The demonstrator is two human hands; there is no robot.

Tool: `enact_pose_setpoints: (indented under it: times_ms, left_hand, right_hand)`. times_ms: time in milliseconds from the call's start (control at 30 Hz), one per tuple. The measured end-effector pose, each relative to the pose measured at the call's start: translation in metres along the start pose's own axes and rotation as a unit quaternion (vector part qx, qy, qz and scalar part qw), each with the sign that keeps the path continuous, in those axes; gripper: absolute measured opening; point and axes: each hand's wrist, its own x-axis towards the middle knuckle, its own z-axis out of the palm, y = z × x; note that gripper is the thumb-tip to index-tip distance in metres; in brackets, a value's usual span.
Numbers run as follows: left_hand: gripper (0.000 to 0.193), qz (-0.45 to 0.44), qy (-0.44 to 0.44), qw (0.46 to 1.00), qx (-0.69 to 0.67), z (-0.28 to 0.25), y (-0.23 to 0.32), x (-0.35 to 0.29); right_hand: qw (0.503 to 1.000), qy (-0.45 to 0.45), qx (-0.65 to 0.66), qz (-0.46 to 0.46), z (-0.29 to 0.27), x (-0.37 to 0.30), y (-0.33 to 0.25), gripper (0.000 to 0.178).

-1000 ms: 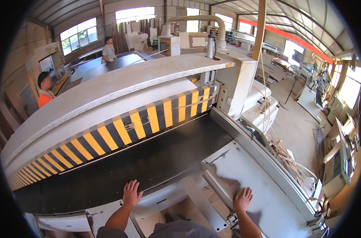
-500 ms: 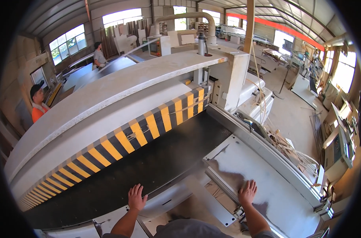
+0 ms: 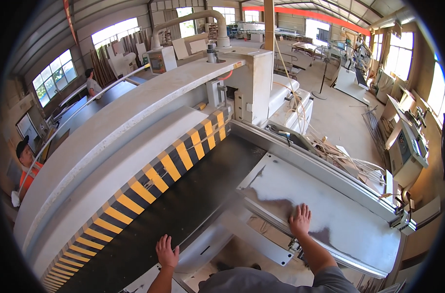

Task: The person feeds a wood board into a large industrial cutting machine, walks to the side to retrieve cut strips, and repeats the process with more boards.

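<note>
I have the left hand (image 3: 167, 251) at the near edge of the black bed (image 3: 222, 176), its fingers loosely spread and holding nothing; from my end I can't tell whether they press on it. The bed runs ahead of those fingertips, under the striped guard (image 3: 168, 167). My right hand (image 3: 300, 220) has its fingers stretched out, gripping nothing, over the pale metal table (image 3: 339, 210), beside its dark worn patch (image 3: 278, 206). That table spreads out beyond the fingertips and to their right.
</note>
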Motion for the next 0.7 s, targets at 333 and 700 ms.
enact_pose_setpoints:
  times_ms: [333,700]
  left_hand:
    - [0.055,0.004,-0.002,1.0,0.006,-0.012,0.002,0.007]
    - [0.055,-0.001,-0.008,1.0,0.02,-0.013,0.0,0.005]
  right_hand:
    - [1.0,-0.019,0.002,0.01,-0.014,0.003,-0.012,0.07]
    - [1.0,-0.01,0.004,0.005,-0.016,0.004,-0.015,0.066]
